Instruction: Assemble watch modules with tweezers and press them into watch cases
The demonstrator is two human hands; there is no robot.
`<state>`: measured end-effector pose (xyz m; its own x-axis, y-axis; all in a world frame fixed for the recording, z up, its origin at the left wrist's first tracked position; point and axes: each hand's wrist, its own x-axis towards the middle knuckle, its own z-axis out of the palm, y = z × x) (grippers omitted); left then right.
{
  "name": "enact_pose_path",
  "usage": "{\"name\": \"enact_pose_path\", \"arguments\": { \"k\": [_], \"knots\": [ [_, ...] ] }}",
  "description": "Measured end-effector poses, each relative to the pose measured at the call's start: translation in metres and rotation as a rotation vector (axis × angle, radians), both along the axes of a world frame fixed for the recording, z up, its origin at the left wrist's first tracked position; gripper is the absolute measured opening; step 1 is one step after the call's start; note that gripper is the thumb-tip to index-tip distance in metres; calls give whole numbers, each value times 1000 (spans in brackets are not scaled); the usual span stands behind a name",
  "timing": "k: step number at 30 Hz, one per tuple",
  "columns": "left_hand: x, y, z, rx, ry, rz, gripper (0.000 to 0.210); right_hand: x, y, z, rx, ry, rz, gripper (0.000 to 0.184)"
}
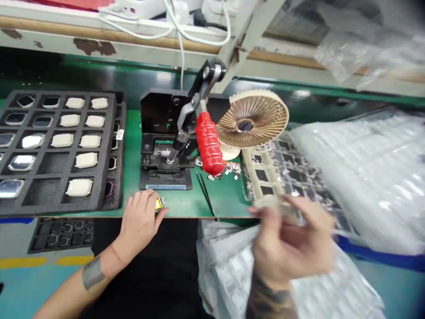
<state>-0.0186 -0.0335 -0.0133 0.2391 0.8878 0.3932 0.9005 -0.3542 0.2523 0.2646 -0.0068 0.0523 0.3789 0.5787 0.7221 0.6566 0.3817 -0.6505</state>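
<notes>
At the bench's front edge, my left hand [141,217] curls around a small silver part with a yellow patch [160,204], mostly hidden by the fingers. My right hand [295,246] is smeared by motion over the right front edge. Between its thumb and fingers is a pale, cream-coloured piece [270,203], too blurred to name. Behind my left hand stands a black hand press [166,170] with a red ribbed handle [210,144] pointing down. Black tweezers [206,192] lie on the green bench between my hands.
A grey foam tray [109,177] on the left holds cream watch-shaped cases [79,187] and dark glassy ones. A round fan [254,119] stands behind small scraps [232,168]. On the right are clear compartment trays [265,173] and plastic bags [365,173]. Wrapped trays [232,274] sit below the edge.
</notes>
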Motion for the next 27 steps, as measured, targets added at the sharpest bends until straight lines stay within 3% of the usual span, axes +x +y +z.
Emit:
{"name": "enact_pose_path", "arguments": {
  "k": [4,9,12,16,18,20,23,27],
  "knots": [
    [-5,-2,-5,5,-30,-46,34,-63,-10,-33,-169,255,351,28],
    [-14,2,-9,29,-77,-89,21,-92,7,-63,-288,372,616,30],
    [-15,6,-6,7,-248,-55,18,-101,13,-71,-295,474,663,30],
    [-9,12,13,-366,-959,76,30,-111,17,-70,-258,463,660,28],
    [-4,17,24,-537,-1304,51,35,-114,19,-68,-203,423,637,27],
    [1,23,31,-612,-1507,3,40,-117,21,-67,-165,402,614,26],
    [6,29,35,-592,-1604,1,34,-117,24,-68,-147,416,610,26],
    [6,34,32,-601,-1543,36,33,-115,24,-66,-161,367,644,25]
  ]
}}
